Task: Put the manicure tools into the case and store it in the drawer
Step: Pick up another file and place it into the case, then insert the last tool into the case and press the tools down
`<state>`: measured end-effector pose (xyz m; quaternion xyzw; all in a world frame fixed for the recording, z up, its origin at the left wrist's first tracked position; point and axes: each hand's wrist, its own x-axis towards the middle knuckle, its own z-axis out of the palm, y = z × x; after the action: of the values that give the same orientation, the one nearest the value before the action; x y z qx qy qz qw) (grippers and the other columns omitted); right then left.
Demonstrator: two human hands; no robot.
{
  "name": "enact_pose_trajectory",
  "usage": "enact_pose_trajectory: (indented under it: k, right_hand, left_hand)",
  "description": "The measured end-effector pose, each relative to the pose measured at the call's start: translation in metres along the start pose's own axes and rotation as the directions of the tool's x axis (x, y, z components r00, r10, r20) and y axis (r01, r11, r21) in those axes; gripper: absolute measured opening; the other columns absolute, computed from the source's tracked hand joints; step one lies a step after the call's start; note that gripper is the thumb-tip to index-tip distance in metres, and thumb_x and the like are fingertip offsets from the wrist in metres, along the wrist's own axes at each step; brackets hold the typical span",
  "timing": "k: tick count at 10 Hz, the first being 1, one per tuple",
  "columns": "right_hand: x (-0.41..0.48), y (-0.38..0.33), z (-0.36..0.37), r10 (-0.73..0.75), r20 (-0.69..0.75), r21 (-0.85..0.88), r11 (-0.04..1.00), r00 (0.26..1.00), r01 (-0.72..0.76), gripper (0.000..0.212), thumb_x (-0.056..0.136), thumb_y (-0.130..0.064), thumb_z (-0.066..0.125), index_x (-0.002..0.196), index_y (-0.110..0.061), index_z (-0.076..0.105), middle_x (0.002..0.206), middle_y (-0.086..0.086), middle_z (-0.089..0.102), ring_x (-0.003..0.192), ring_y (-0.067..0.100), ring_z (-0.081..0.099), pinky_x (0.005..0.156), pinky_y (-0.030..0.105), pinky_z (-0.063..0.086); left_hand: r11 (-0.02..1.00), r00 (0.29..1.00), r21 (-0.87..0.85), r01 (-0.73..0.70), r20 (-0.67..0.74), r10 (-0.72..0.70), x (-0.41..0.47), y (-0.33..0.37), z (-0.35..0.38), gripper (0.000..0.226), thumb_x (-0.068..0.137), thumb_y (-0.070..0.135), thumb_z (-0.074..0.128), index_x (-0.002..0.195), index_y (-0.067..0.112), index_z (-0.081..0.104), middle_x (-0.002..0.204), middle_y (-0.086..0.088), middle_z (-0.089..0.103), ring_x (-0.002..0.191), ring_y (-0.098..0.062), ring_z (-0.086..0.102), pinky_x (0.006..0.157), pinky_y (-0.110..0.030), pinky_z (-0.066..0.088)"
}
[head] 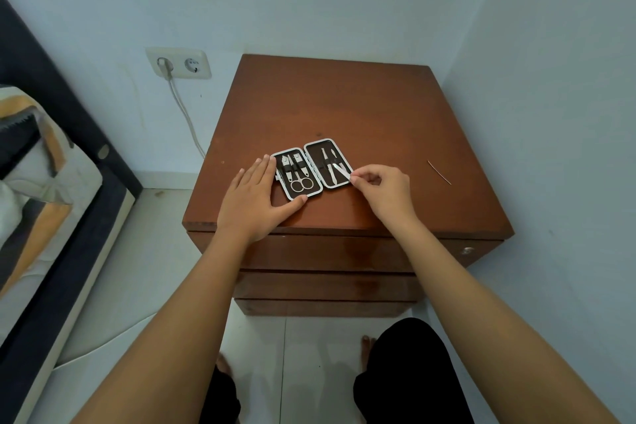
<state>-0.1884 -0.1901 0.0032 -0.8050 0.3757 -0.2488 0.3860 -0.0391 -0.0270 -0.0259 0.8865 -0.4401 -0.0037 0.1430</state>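
An open manicure case [311, 152] with a white rim and dark lining lies flat on the brown nightstand [344, 107]. Its left half holds scissors [301, 184], a clipper and another tool under a strap. The right half holds two slim tools. My left hand [256, 198] lies flat against the case's left edge, fingers spread, thumb at its front corner. My right hand [382, 188] pinches a thin silver tool [340, 172] whose tip reaches into the right half. A thin metal pick [439, 172] lies alone on the top, to the right.
Below the top, the nightstand has stacked closed drawers [323, 255]; a small round knob [465, 250] shows at the right. A wall socket [179, 64] with a plugged cable is at the left. A bed [44, 182] stands at far left. My feet are on the tiled floor.
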Motion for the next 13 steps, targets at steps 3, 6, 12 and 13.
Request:
enact_pose_trajectory:
  k: [3, 6, 12, 13]
  right_hand:
    - [-0.015, -0.015, 0.011, -0.015, -0.039, 0.081, 0.997, 0.999, 0.018, 0.008, 0.082, -0.016, 0.066, 0.082, -0.015, 0.073, 0.067, -0.004, 0.065, 0.068, 0.015, 0.065, 0.076, 0.027, 0.053]
    - [-0.015, -0.020, 0.026, -0.077, -0.046, -0.134, 0.988, 0.996, 0.070, 0.013, 0.086, -0.014, 0.060, 0.089, -0.011, 0.073, 0.095, 0.010, 0.061, 0.080, 0.021, 0.061, 0.071, 0.024, 0.044]
    - [-0.019, -0.007, 0.016, -0.314, 0.107, -0.438, 0.837, 0.943, 0.328, 0.040, 0.091, -0.022, 0.046, 0.131, -0.020, 0.046, 0.117, 0.008, 0.044, 0.105, 0.023, 0.043, 0.086, 0.035, 0.040]
    - [-0.007, 0.010, -0.016, -0.192, -0.135, -0.342, 0.930, 0.972, 0.136, 0.029, 0.085, -0.015, 0.051, 0.114, -0.014, 0.058, 0.116, 0.012, 0.048, 0.111, 0.028, 0.045, 0.094, 0.036, 0.038]
  left_hand:
    - [1.000, 1.000, -0.003, 0.001, -0.006, -0.001, 0.000, 0.000, 0.001, 0.099, 0.075, 0.079, 0.023, 0.151, 0.018, 0.009, 0.159, 0.002, 0.010, 0.145, -0.010, 0.006, 0.117, -0.031, 0.001]
    - [1.000, 1.000, 0.000, -0.002, -0.011, 0.002, 0.001, 0.000, 0.002, 0.098, 0.075, 0.079, 0.023, 0.151, 0.017, 0.009, 0.159, 0.002, 0.010, 0.145, -0.011, 0.006, 0.116, -0.031, 0.001]
    - [1.000, 1.000, 0.005, -0.005, -0.014, 0.005, 0.001, -0.001, 0.002, 0.098, 0.076, 0.078, 0.023, 0.151, 0.017, 0.009, 0.159, 0.001, 0.011, 0.145, -0.011, 0.007, 0.117, -0.032, 0.002]
    - [1.000, 1.000, -0.003, -0.010, -0.012, 0.010, 0.001, 0.000, 0.002, 0.099, 0.075, 0.079, 0.024, 0.151, 0.017, 0.009, 0.159, 0.001, 0.011, 0.145, -0.011, 0.007, 0.117, -0.032, 0.002]
